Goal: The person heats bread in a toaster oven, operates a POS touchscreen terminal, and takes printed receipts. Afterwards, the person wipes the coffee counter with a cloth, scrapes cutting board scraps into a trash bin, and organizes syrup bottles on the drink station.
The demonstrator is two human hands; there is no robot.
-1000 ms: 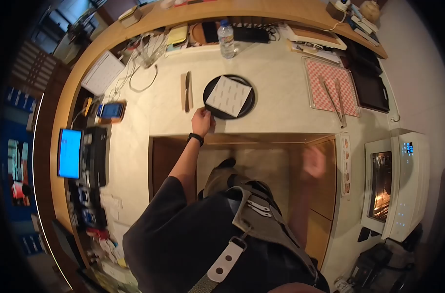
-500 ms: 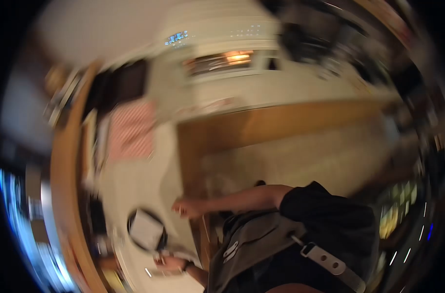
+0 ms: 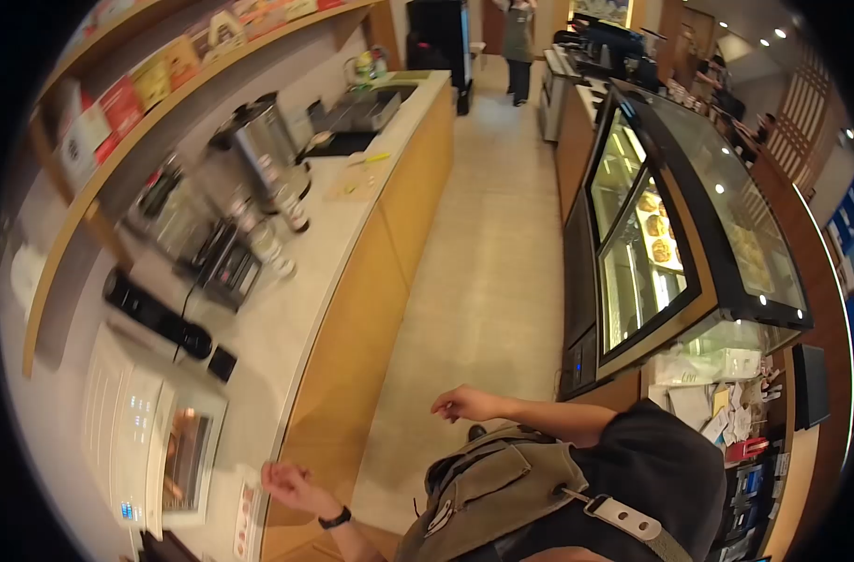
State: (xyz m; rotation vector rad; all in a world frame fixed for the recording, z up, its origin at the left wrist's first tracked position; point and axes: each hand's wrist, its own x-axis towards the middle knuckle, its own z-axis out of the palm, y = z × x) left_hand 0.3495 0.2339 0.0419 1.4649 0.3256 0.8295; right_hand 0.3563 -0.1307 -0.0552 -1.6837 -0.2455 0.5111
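Observation:
My left hand, with a black watch on its wrist, is in the air by the edge of the left counter, near a printed strip. Its fingers are loosely bent and nothing shows in them. Over the floor of the aisle hangs my right hand, fingers slightly apart and holding nothing. A white oven with a lit window stands on the counter to the left of my left hand.
Behind the oven are a black appliance, bottles, a steel machine and a sink. A glass display case holds pastries at right. Far down the aisle stands a person in an apron; more people are beyond the case.
The view has swung from the counter with the black plate to the aisle. My left hand has left the plate's edge, and both hands are now raised away from it.

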